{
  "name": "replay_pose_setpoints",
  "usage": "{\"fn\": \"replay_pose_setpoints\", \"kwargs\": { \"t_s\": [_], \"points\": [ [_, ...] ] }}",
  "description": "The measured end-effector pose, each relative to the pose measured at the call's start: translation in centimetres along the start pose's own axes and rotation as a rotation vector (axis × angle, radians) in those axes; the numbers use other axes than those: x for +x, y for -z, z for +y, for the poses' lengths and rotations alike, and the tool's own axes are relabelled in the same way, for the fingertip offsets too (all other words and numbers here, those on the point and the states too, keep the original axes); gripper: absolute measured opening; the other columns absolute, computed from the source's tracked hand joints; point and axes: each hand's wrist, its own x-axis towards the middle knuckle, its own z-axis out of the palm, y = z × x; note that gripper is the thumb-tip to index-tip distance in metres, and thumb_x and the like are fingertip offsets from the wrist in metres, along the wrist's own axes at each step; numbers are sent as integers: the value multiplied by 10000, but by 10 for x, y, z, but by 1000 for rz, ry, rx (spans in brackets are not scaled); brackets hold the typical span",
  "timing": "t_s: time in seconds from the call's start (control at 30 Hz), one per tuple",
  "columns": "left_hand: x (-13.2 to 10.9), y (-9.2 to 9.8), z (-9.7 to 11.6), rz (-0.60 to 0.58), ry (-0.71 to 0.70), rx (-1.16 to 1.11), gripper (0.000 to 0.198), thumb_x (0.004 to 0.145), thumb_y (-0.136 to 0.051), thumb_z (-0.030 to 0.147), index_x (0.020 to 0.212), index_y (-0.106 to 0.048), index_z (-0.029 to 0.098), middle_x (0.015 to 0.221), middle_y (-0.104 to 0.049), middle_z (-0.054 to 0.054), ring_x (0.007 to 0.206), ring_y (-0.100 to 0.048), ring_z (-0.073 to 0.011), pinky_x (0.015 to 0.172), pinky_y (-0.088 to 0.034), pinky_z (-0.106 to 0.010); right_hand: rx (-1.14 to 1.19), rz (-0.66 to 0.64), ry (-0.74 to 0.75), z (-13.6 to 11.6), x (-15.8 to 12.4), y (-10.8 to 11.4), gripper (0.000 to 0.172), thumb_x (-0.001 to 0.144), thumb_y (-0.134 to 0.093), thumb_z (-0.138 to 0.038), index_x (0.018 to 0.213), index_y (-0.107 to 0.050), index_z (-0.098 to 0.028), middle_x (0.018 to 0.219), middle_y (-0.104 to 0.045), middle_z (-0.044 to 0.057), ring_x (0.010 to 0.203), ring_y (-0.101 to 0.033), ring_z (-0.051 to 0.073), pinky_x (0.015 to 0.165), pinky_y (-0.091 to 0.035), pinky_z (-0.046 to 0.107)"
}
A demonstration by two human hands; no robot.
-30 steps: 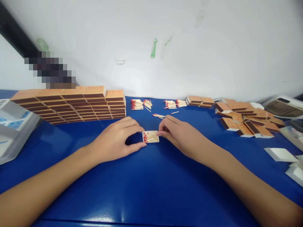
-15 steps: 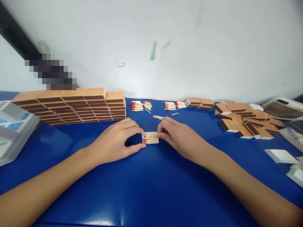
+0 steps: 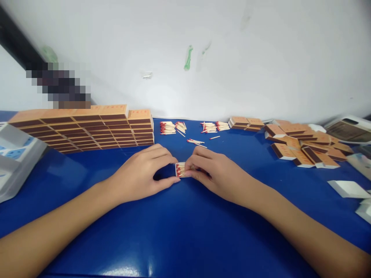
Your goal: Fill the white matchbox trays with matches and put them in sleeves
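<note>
A small white matchbox tray [image 3: 176,170] lies on the blue table, with red-headed matches [image 3: 181,169] inside it. My left hand [image 3: 145,170] holds the tray's left end between thumb and forefinger. Over the tray's right part, my right hand [image 3: 207,168] has its fingers drawn together, fingertips at the matches; what is between them is hidden. Just beyond the tray lie a few loose matches [image 3: 196,143] and a single match [image 3: 215,137]. Farther back are match piles, one on the left [image 3: 167,127] and another on the right [image 3: 208,127].
Stacked matchboxes [image 3: 116,123] form a wall at the back left, beside a grey plastic container [image 3: 23,170]. To the right is a heap of matchboxes [image 3: 304,143], with white trays [image 3: 348,189] nearer the edge. A white wall [image 3: 246,69] bounds the table's back.
My right hand has shifted left over the tray and now covers its right part. My left hand keeps its hold. The view has tilted slightly.
</note>
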Motion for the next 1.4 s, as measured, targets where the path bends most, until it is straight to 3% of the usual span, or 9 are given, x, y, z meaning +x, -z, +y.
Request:
{"fn": "replay_pose_setpoints", "kwargs": {
  "t_s": [0.23,0.53,0.77,0.9,1.0,1.13,1.4],
  "points": [
    [-1,-1,1,-1,-13,-15,200,1004,-713,315,1174,-720,211,1109,-737,-74,1046,-661,-236,912,-570,-387,-76,27,-44,-1,0,-1,82,1062,-582,-204,1006,-642,-203,1003,-644,57,807,-642,174,707,-508,302],
    [-1,-1,1,4,-17,-7,170,999,-719,309,1129,-724,199,1092,-734,-68,1044,-658,-233,913,-565,-378,-139,60,-29,-3,0,-3,129,1081,-545,-217,1049,-667,-189,1015,-649,69,824,-644,183,730,-508,319],
    [-2,-1,-1,0,-8,0,226,992,-732,341,1168,-727,200,1096,-736,-75,1047,-664,-240,898,-574,-384,-51,19,-20,-4,1,3,154,1082,-541,-204,1070,-694,-204,1036,-653,62,813,-634,164,717,-495,298],
    [-2,-1,-1,13,-16,14,241,992,-737,338,1190,-732,201,1109,-739,-72,1058,-667,-237,919,-572,-385,-53,193,-100,16,2,10,110,1057,-571,-199,1029,-676,-213,947,-652,40,792,-615,171,722,-489,308],
    [-2,-1,-2,22,-15,14,250,991,-742,340,1195,-734,198,1111,-741,-67,1061,-669,-231,926,-572,-380,-169,302,-172,41,4,11,96,1044,-596,-237,1081,-682,-215,1005,-668,71,873,-644,221,791,-516,368],
    [-2,-1,-4,19,0,19,258,994,-739,359,1197,-735,199,1117,-742,-62,1056,-670,-227,917,-573,-377,-229,267,-190,59,5,10,81,1021,-646,-298,1024,-678,-224,1051,-677,97,1037,-655,285,895,-525,428],
    [-2,-1,-2,20,-1,33,258,993,-738,354,1202,-732,203,1130,-746,-63,1067,-672,-234,925,-572,-383,-220,88,-449,53,-1,17,192,1021,-652,-366,901,-612,-222,983,-685,69,824,-647,229,700,-465,350]
  ]
}}
